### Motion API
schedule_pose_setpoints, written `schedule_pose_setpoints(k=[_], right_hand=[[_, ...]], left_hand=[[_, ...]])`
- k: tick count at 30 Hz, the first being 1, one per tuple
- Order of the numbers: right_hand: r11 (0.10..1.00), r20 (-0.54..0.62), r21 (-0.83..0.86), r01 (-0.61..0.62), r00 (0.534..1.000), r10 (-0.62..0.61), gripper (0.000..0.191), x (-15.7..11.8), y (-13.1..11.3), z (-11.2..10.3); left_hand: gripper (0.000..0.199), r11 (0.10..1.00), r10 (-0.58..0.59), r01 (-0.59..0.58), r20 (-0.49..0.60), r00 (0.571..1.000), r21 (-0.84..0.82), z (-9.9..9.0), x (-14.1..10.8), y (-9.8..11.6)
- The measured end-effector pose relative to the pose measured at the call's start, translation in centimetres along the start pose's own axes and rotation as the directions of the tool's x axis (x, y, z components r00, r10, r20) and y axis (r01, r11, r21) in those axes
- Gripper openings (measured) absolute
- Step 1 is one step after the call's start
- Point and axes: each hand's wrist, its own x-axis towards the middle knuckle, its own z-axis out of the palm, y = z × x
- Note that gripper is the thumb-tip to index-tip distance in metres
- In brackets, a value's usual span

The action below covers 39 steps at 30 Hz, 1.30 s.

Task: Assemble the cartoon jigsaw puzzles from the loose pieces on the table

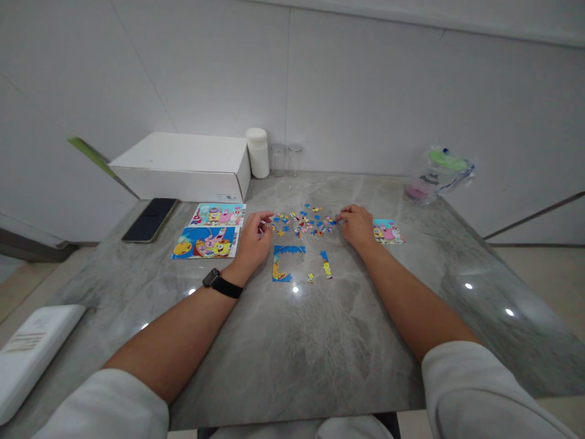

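Small loose jigsaw puzzle pieces (304, 228) lie scattered in a pile on the grey table. At the pile's left edge, my left hand (256, 236) has its fingers curled, thumb near index; whatever is between the tips is too small to make out. My right hand (358, 227) is bent at the right edge, fingertips closed on a blue puzzle piece (334, 222). Nearer me is a partly joined puzzle corner (277, 268), its blue top edge running rightward. Right of it stands a short joined strip (326, 266), with a single yellow piece (311, 278) apart between them.
Two cartoon picture cards (205, 242) lie left, another card (388, 231) beside my right forearm. A phone (150, 220), white box (183, 164), white bottle (258, 153), two glasses (295, 160) and a plastic bag (441, 174) stand around. A white device (36, 347) lies front left.
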Motion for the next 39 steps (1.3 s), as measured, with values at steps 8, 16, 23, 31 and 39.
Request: schedule_pose_setpoints(k=[8, 16, 23, 31, 39], right_hand=[[0.994, 0.071, -0.055, -0.090, 0.993, 0.094, 0.036, 0.3, -0.5, -1.5], [0.992, 0.402, -0.128, -0.021, 0.913, 0.071, 0.030, 0.6, -1.5, -3.6], [0.989, 0.501, -0.144, -0.025, 0.860, 0.094, 0.017, 1.0, -1.4, -3.9], [0.971, 0.320, 0.211, -0.116, 0.946, 0.043, 0.010, 1.5, -2.3, -5.9], [0.900, 0.109, 0.428, -0.080, 0.993, 0.037, 0.018, 1.7, -4.2, -8.7]], left_hand=[[0.035, 1.000, -0.015, 0.014, 0.015, 1.000, 0.019, 0.0, 0.0, -0.1], [0.034, 1.000, -0.007, 0.007, 0.023, 1.000, 0.026, -0.1, -0.1, 0.3], [0.035, 0.993, 0.066, -0.074, 0.090, 0.994, 0.089, -0.2, 0.0, 0.4], [0.032, 0.883, 0.239, -0.415, 0.554, 0.798, 0.218, 0.6, -3.9, 7.6], [0.048, 0.788, 0.246, -0.569, 0.726, 0.642, 0.236, 2.8, -8.7, 10.3]])
